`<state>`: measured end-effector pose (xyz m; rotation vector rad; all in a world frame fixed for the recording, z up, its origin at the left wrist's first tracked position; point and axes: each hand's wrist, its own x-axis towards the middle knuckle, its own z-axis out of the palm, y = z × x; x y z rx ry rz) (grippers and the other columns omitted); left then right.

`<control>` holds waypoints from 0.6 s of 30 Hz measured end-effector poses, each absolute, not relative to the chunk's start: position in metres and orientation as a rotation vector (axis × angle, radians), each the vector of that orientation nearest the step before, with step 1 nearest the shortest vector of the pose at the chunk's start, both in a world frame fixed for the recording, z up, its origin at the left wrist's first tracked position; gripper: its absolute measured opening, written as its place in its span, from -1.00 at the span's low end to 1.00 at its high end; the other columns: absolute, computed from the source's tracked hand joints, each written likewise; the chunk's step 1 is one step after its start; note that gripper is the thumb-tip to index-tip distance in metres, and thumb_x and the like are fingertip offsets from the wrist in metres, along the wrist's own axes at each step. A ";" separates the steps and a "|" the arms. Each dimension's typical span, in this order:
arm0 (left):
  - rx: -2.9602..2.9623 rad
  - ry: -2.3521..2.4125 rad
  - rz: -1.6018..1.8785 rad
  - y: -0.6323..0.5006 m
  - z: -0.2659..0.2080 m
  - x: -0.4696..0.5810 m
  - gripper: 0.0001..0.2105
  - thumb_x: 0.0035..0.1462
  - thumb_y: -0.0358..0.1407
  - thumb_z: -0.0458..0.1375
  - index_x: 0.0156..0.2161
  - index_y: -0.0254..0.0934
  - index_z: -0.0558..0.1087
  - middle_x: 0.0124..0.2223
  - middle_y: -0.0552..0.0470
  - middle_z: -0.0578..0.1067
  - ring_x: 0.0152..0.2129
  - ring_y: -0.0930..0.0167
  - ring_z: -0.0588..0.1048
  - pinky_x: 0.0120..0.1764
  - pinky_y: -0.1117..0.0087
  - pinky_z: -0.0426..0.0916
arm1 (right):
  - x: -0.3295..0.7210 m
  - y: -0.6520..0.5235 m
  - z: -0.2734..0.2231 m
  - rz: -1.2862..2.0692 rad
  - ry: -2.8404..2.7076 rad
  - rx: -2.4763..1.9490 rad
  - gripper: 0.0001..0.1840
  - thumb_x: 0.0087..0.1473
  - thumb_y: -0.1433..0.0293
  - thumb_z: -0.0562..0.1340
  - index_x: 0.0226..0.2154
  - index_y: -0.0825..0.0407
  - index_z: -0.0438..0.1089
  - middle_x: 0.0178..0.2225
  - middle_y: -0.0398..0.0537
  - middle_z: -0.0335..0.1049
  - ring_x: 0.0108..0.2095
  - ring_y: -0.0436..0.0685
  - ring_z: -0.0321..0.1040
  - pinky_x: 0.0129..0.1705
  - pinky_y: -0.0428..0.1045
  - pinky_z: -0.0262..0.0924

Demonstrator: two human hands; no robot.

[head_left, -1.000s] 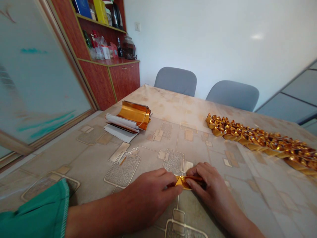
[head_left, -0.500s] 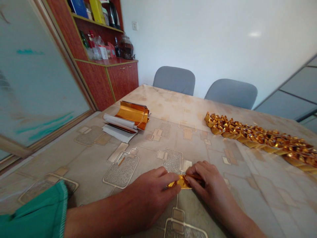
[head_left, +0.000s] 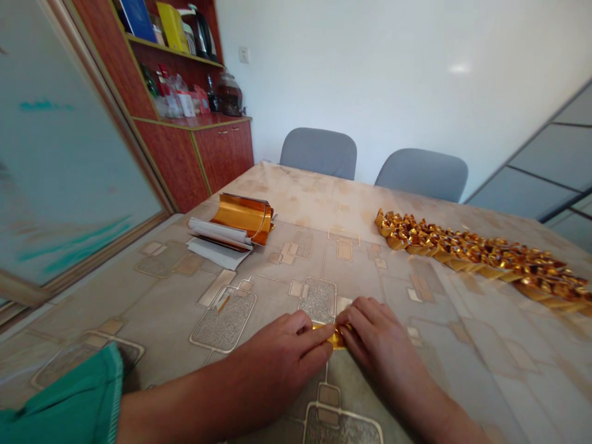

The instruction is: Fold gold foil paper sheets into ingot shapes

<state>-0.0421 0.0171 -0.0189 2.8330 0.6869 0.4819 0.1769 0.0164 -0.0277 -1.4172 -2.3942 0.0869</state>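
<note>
A small strip of gold foil paper (head_left: 339, 340) lies on the table between my two hands, mostly covered by fingers. My left hand (head_left: 289, 351) is closed over its left end, the index finger stretched along the top edge. At the other end my right hand (head_left: 377, 336) pinches the foil paper between thumb and fingers. The hands nearly touch at the fingertips. Farther off at the left lies a curled stack of gold foil sheets (head_left: 243, 214) with white backing. Long rows of folded gold foil pieces (head_left: 462, 250) stretch along the right side.
A patterned cloth covers the table (head_left: 277, 290). Two grey chairs (head_left: 319, 152) stand at its far edge. Beyond the left side are a reddish cabinet (head_left: 226, 151) holding bottles and boxes, and a sliding glass door (head_left: 78, 160).
My right hand has shifted slightly left along the foil paper, closer to my left hand, so less of the foil shows. The camera view has also turned slightly.
</note>
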 end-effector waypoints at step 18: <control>2.866 0.643 0.441 0.019 -0.018 -0.063 -0.53 0.22 -0.41 0.12 0.23 -0.22 0.27 0.19 -0.06 0.44 0.02 0.27 0.41 0.21 0.03 0.12 | 0.169 0.010 -0.028 0.164 -2.388 -1.477 -0.88 0.13 0.40 0.27 -0.27 0.01 0.30 -0.27 0.03 0.35 -0.27 0.24 0.28 -0.24 0.11 0.19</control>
